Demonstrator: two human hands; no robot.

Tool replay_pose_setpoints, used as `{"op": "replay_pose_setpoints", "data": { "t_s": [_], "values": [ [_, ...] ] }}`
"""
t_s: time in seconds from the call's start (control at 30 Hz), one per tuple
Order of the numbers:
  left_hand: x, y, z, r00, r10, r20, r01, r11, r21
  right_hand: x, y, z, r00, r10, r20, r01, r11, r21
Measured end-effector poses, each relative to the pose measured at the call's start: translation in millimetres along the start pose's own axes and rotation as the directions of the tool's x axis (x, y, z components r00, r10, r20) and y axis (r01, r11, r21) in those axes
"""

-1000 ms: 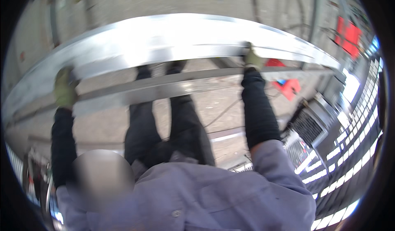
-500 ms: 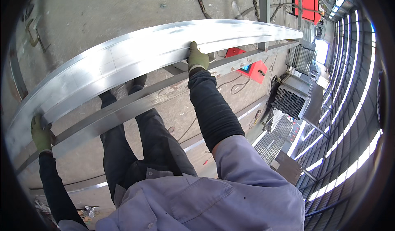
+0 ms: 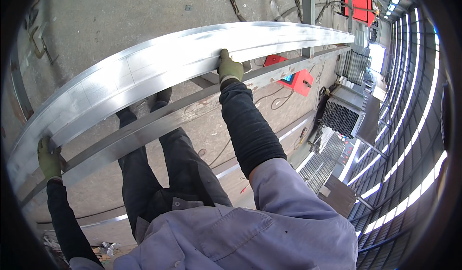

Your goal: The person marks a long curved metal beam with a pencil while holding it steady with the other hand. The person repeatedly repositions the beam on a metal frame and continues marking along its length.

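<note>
A long, shiny sheet-metal channel (image 3: pixel 159 61) stretches across in front of me, its shape bent by the lens. Faint crosswise lines mark its top. My left hand (image 3: pixel 49 159), in an olive-green glove, grips the near edge at the far left end, fingertips on the metal. Further right, my right hand (image 3: pixel 231 70), in a matching glove, is closed on the same edge with the thumb lying on top; its other fingers are hidden beneath. A grey steel rail (image 3: pixel 144 128) of the supporting frame runs along the near side, below both hands.
A red machine (image 3: pixel 293 80) with a small screen stands on the floor beyond the rail; another red machine (image 3: pixel 358 4) is at the far right. Bundled metal tubes (image 3: pixel 340 116) are stacked to the right. Cables (image 3: pixel 234 3) and a clamp (image 3: pixel 41 44) lie on the concrete floor.
</note>
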State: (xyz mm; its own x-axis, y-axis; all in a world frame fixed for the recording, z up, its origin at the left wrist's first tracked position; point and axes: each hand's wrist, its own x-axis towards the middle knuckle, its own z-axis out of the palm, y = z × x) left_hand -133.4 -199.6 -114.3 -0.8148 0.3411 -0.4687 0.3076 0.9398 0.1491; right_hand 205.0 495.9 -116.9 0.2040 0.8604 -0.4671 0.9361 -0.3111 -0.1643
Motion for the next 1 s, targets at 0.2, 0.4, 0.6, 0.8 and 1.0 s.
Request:
{"op": "replay_pose_setpoints", "data": {
  "t_s": [0.2,0.4,0.6,0.8,1.0],
  "values": [
    [-26.4,-12.8,-10.7,1.000,-0.014,-0.004,0.014,0.999,0.034,0.0,-0.3,13.7,0.881,-0.433,0.192,0.464,0.706,-0.536],
    [-9.2,62.2,-37.6,0.968,0.227,-0.106,-0.220,0.973,0.073,59.4,64.9,-35.6,0.857,-0.505,0.101,0.383,0.494,-0.781],
    [-23.1,66.9,-53.4,0.997,0.074,-0.031,-0.069,0.991,0.118,-38.7,42.5,-32.3,0.970,-0.192,0.146,0.120,0.910,0.397],
    [-25.0,66.3,-53.3,1.000,0.005,0.016,-0.007,0.990,0.139,-202.9,-51.5,16.3,0.674,-0.554,0.489,0.312,0.813,0.492],
    [-25.2,62.2,-48.1,0.999,0.038,-0.011,-0.037,0.991,0.132,-319.8,-114.3,78.7,0.401,-0.645,0.651,0.370,0.764,0.529]
  ]
}}
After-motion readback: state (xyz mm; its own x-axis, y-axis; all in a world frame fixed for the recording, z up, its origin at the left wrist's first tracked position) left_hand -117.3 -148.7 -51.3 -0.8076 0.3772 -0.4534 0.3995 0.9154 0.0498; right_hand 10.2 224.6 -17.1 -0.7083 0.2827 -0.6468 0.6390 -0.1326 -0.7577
